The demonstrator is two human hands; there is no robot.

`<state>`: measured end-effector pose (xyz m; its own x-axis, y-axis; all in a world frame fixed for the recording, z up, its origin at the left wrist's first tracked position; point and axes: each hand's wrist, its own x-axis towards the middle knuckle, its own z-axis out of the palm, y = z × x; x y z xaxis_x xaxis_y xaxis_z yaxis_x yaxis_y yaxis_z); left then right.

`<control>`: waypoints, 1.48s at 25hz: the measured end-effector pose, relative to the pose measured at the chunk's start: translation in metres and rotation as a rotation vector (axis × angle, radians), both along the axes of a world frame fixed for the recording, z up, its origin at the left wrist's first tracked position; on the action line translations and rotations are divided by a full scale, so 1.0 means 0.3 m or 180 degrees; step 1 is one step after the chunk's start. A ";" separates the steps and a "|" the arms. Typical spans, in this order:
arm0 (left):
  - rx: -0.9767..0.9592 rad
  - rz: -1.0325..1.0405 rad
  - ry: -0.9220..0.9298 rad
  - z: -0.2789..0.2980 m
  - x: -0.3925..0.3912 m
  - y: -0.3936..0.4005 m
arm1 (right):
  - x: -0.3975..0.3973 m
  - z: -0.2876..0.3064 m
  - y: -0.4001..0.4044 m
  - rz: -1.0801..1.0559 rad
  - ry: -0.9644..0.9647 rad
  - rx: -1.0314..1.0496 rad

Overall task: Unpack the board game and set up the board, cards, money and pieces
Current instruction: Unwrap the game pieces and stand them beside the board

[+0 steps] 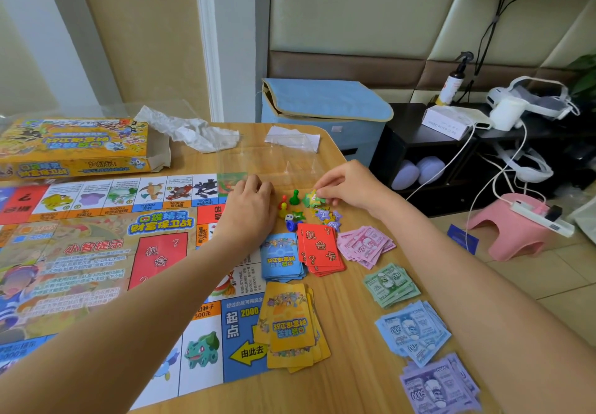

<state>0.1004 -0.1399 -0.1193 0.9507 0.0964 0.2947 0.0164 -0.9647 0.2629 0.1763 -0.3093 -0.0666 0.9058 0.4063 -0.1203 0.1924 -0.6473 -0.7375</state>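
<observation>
The right hand (346,188) pinches a green star (312,198) in its fingers (left hand (248,202) curled, grip hidden), so lift gently, sparing the pawns (283,204).

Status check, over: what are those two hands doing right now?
Right hand pinching green star token. Left hand resting by pawns. Board laid out. Nothing blocking.

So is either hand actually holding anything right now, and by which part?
The right hand pinches a green star token by its upper edge. The left hand rests curled by the pawns; any hold there cannot be told.
</observation>
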 end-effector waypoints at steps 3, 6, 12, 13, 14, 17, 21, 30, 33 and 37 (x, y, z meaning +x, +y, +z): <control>-0.0031 -0.0012 -0.0071 -0.002 0.001 -0.002 | 0.004 0.010 -0.016 -0.0052 -0.0003 0.0041; -0.0007 0.0013 0.0003 -0.002 0.003 -0.003 | 0.009 0.020 -0.038 -0.0019 0.0095 0.0061; -0.0007 0.0004 0.0004 -0.001 0.002 -0.002 | -0.002 0.020 -0.060 0.0261 0.0110 -0.0143; -0.0011 0.0005 0.0002 -0.001 0.001 -0.002 | -0.001 0.023 -0.062 0.0236 0.0027 -0.0122; -0.0008 0.0000 0.0005 0.001 0.001 -0.002 | 0.004 0.029 -0.068 0.0168 -0.0052 -0.0084; 0.0000 -0.0018 0.0027 0.004 0.000 -0.004 | 0.039 0.035 -0.117 -0.0250 -0.0191 0.0063; -0.0036 -0.0016 0.0012 0.005 -0.002 -0.001 | 0.030 -0.002 -0.164 -0.0261 -0.0086 -0.0495; 0.0020 0.0005 0.0057 0.008 -0.003 -0.005 | -0.032 -0.003 -0.008 0.0234 -0.0306 -0.0769; 0.0018 0.0023 0.0069 0.006 -0.002 -0.003 | -0.025 -0.014 0.015 0.0148 -0.0174 -0.0723; -0.0001 0.0004 0.0049 0.003 0.002 -0.005 | -0.023 0.004 -0.001 -0.0097 0.0447 0.0014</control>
